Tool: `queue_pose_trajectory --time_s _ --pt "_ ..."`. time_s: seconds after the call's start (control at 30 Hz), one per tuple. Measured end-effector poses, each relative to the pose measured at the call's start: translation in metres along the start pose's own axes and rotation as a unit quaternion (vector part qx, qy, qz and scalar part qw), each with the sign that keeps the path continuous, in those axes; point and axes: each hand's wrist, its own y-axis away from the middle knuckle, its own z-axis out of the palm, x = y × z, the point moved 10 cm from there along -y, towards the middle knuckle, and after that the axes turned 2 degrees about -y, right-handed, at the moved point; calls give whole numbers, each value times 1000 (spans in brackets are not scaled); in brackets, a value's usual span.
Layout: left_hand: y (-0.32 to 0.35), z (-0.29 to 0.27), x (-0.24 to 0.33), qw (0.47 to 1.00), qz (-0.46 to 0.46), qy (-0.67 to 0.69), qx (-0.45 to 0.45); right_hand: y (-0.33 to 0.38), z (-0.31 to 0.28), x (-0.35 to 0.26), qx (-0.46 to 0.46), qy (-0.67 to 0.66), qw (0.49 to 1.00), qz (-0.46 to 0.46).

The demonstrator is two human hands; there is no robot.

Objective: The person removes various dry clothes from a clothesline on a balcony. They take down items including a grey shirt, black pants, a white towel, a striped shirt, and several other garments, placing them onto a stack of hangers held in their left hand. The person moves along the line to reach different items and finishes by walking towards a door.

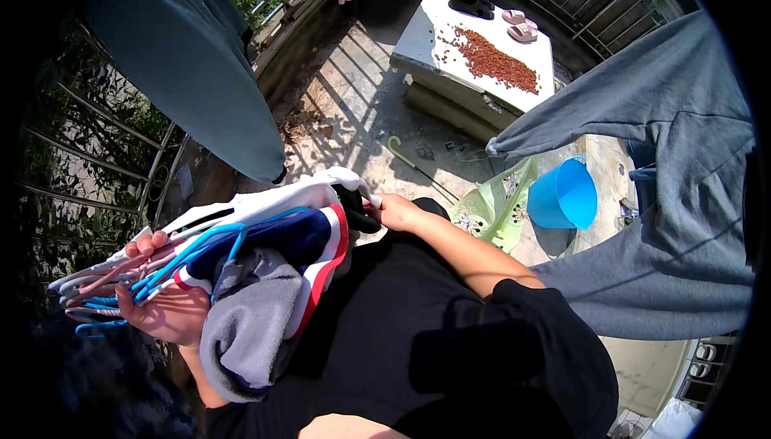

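My left hand is closed round a bundle of clothes hangers in blue, pink and white at the lower left. Several garments lie over the hangers and my forearm: a white one, a navy one with red and white trim, and a grey fleecy one. At the far right end of this bundle, my right hand has its fingers closed on the edge of the white garment, beside a black piece of cloth. Its fingertips are partly hidden.
A blue bucket and a green umbrella stand on the ground to the right. Grey clothing hangs at right, a dark teal garment at left. Beyond, a white-topped slab bears reddish-brown kernels and pink slippers.
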Motion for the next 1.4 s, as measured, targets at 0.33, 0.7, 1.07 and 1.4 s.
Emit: queue_pose_trajectory --time_s 0.33,0.7,1.07,1.4 --pt "-30 20 -75 998 -49 -18 -32 72 -82 53 94 42 989 106" --pt "-47 34 -120 995 -91 -20 -28 56 -67 125 133 -31 985 101" --pt "-125 73 -226 997 -64 -52 -10 -45 -201 99 49 -2 992 118" --pt "-246 186 -389 993 -70 63 -68 -145 -487 179 203 -204 957 -17"
